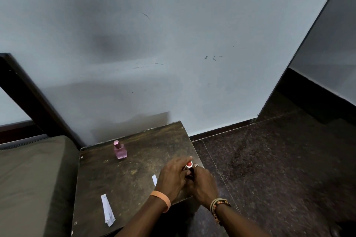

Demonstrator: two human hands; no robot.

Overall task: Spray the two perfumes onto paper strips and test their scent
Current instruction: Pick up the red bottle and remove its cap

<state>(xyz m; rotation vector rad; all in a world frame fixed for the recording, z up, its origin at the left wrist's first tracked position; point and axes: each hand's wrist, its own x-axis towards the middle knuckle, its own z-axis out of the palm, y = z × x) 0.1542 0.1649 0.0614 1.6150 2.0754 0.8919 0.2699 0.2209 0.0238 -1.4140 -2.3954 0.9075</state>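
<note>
The red-capped perfume [189, 164] sits gripped between left hand [173, 177] and right hand [204, 185].

A plain bedroom in a home, as I see it over the head feed.
At 9 o'clock an olive mattress [28, 179] meets a dark wooden bed frame [32, 98]. At 6 a worn wooden bedside surface [123, 179] stands against the scuffed pale wall [173, 34], with a pink perfume bottle [120, 151] on it. Dark speckled stone floor [269, 159] and dark skirting [221, 130] run toward 3.
</note>
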